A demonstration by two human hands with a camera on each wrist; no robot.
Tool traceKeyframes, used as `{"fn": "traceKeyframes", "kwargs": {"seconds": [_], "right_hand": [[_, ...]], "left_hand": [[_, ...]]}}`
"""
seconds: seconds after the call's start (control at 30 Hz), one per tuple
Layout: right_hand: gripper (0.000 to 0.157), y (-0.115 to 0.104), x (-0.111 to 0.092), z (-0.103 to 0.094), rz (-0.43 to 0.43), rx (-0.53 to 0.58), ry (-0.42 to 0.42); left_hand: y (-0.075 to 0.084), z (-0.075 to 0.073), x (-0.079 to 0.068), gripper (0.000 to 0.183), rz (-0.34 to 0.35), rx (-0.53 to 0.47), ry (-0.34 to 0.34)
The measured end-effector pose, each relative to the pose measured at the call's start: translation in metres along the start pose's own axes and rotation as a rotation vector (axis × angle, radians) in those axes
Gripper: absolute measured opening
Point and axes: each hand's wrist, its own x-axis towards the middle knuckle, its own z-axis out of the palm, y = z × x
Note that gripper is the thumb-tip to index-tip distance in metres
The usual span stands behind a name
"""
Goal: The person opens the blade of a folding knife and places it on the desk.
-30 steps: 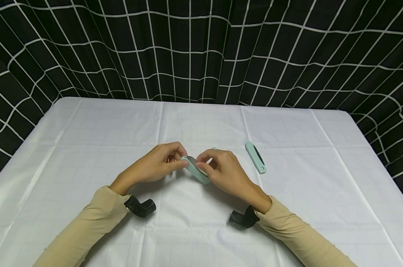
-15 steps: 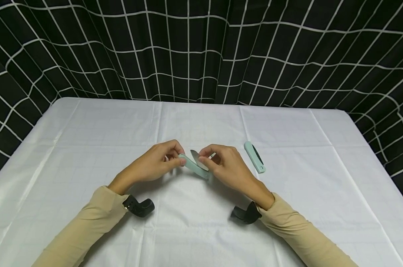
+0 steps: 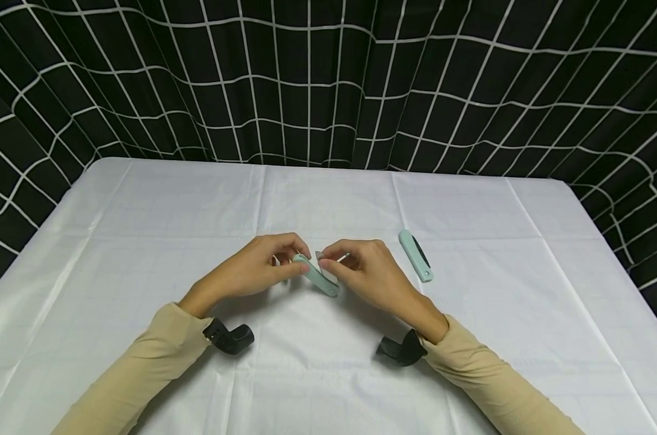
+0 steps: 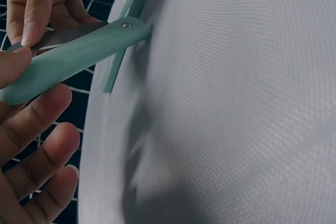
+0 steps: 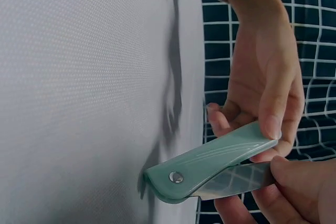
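Observation:
A folding knife with a mint-green handle (image 3: pixel 319 278) is held above the white cloth, its metal blade (image 5: pixel 236 180) swung partly out at a narrow angle to the handle. My left hand (image 3: pixel 271 263) pinches the handle's far end between thumb and fingers. With thumb and fingertips, my right hand (image 3: pixel 369 272) grips the blade near its tip. The pivot end with its round rivet (image 5: pixel 176 177) points down toward the cloth. Several fingertips are hidden behind the knife in the head view.
A second mint-green folding knife (image 3: pixel 416 256), folded, lies on the white tablecloth (image 3: pixel 198 199) to the right. Part of another mint-green thing (image 3: pixel 346 256) shows behind my right fingers. A black curtain with a white grid (image 3: pixel 285 90) hangs behind the table.
The blade, mostly inside the handle a second ago, has been pulled outward by my right fingers. My left hand keeps hold of the handle, which has shifted slightly. The folded knife has not moved.

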Motion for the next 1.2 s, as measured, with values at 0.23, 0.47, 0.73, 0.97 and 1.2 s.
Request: {"fn": "traceKeyframes", "kwargs": {"seconds": [0.23, 0.47, 0.73, 0.97, 1.2], "right_hand": [[0.016, -0.002, -0.001, 0.0, -0.002, 0.013, -0.03], [0.016, -0.003, -0.002, 0.0, -0.02, -0.016, -0.05], [0.011, 0.0, -0.001, -0.001, -0.037, -0.013, 0.004], [0.007, 0.005, 0.001, -0.008, -0.008, 0.067, 0.043], [0.007, 0.008, 0.002, -0.016, 0.051, 0.113, 0.049]], "left_hand": [[0.001, 0.001, 0.001, 0.013, -0.004, 0.023, -0.016], [0.004, 0.002, 0.0, 0.013, -0.01, 0.04, -0.033], [0.003, 0.001, 0.001, 0.01, 0.002, 0.031, -0.039], [-0.002, -0.003, 0.0, 0.011, -0.028, 0.028, -0.015], [-0.006, -0.007, 0.002, 0.011, -0.059, 0.025, 0.02]]}}
